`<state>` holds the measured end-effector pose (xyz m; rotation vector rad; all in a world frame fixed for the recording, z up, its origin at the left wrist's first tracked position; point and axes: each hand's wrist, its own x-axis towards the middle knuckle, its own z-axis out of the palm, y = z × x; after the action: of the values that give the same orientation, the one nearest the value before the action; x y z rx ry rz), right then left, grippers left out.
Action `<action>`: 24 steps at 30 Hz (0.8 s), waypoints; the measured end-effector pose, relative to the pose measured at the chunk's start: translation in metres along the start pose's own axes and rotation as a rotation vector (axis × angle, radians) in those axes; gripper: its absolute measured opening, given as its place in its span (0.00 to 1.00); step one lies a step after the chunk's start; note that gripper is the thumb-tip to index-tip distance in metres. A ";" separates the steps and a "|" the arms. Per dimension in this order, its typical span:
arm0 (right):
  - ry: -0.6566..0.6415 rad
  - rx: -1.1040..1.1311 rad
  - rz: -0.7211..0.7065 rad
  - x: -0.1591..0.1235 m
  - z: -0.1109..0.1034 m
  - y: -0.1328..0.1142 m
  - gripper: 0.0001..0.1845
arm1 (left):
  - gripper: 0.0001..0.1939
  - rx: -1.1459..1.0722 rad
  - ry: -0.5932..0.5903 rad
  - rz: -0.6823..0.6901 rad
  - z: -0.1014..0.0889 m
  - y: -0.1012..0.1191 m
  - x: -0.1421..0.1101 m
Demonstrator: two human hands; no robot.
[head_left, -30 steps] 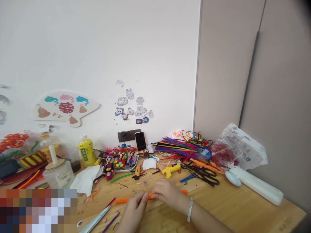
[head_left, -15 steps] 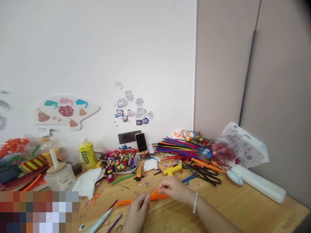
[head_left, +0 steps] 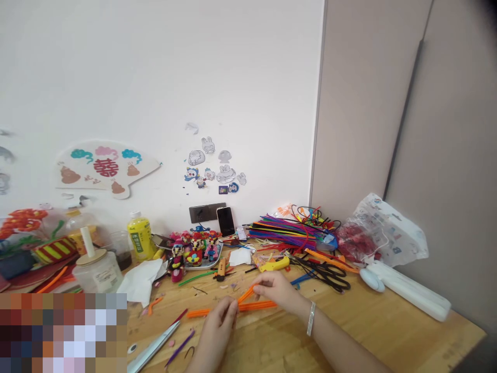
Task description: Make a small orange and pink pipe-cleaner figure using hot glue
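Note:
Between my two hands stretches a short orange pipe cleaner (head_left: 246, 296), slanting up to the right. My left hand (head_left: 219, 317) pinches its lower end. The fingers of my right hand (head_left: 272, 288), which has a sparkly bracelet at the wrist, are closed on its upper end. Under and behind the hands a bundle of orange pipe cleaners (head_left: 259, 306) lies flat on the table, partly hidden by my left hand. To the left of my left hand rest scissors (head_left: 155, 346) and a purple pipe cleaner piece (head_left: 180, 348).
A yellow glue gun (head_left: 275, 264) lies beyond my right hand, near black-handled scissors (head_left: 330, 276). Farther back are a heap of coloured pipe cleaners (head_left: 283, 231), small figures on a tray (head_left: 196, 251), a phone (head_left: 225, 221) and a yellow bottle (head_left: 140, 237).
My hands stay close together with the orange pipe cleaner held between them; its slanted part shows more clearly above the bundle. The camera view has shifted slightly.

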<state>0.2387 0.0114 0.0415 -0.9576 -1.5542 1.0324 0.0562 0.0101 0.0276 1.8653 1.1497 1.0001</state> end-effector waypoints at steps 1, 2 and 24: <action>0.014 0.065 0.019 0.000 0.002 0.001 0.15 | 0.17 0.026 0.017 0.021 -0.001 0.003 -0.001; 0.032 0.126 0.037 0.001 0.005 0.002 0.16 | 0.17 0.055 0.031 0.042 -0.003 0.005 -0.001; 0.074 0.514 0.140 -0.007 0.045 0.009 0.25 | 0.17 0.150 -0.059 0.222 -0.002 0.011 -0.004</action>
<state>0.1965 0.0008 0.0248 -0.7373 -1.0895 1.3924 0.0571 0.0027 0.0370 2.1646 1.0237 0.9934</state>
